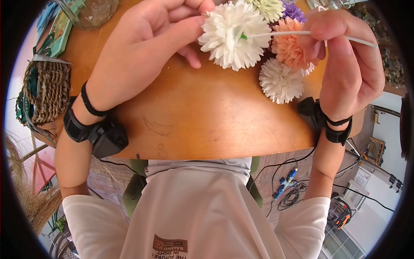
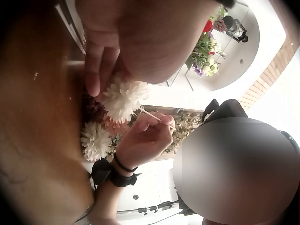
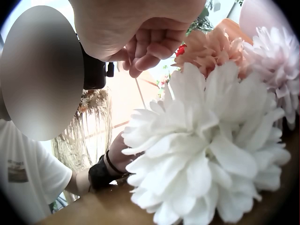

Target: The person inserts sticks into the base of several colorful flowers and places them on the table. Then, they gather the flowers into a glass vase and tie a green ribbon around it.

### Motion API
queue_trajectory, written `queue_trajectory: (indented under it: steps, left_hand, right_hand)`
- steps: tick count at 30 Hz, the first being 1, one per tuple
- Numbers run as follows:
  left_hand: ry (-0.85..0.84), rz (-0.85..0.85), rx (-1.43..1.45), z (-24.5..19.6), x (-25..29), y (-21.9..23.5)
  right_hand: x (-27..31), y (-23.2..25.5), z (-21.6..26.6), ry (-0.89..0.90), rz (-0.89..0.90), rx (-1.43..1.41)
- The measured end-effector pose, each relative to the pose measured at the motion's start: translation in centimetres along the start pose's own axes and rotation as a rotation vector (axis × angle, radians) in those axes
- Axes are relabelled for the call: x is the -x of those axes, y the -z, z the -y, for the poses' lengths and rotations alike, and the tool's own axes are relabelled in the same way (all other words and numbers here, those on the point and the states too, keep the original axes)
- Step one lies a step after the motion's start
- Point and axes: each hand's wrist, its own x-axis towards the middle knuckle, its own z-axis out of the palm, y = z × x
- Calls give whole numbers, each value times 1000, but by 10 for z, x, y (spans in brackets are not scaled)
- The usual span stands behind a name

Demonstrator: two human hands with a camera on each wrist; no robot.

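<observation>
My left hand (image 1: 144,47) holds a white artificial flower (image 1: 220,41) by its edge, between thumb and index finger. A small green piece (image 1: 244,36) shows at the flower's middle. My right hand (image 1: 351,64) pinches a thin white stick (image 1: 291,33), which points left with its far end over the flower's middle. In the left wrist view, the white flower (image 2: 123,101) hangs beside the left fingers, and the stick (image 2: 150,114) runs from it to the right fingertips. Below the right hand are a peach flower (image 1: 286,45) and another white flower (image 1: 282,82).
Purple (image 1: 293,13) and pale green (image 1: 267,8) flowers stand at the back of the wooden table (image 1: 194,116). On the left are a woven rope basket (image 1: 47,93), a glass jar (image 1: 97,13) and a green tray (image 1: 64,32). Cables (image 1: 291,196) lie on the floor.
</observation>
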Motion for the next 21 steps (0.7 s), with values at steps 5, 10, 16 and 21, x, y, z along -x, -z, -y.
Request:
queue_trajectory:
  steps: [5,10,16,21]
  left_hand:
    - [-34,3,-2,8,-1,3]
    - [4,-37,-24,2,1,-2]
    - [-24,-19,-25,0,2,-1]
    - [-1,-9,63,-3,1,-2]
  right_hand:
    - [0,0,2,5,13,28]
    - [-2,0,2,20,22,42]
    - [-4,-11,-20,135,-114,-125]
    - [-1,-13,-5,62,-152,35]
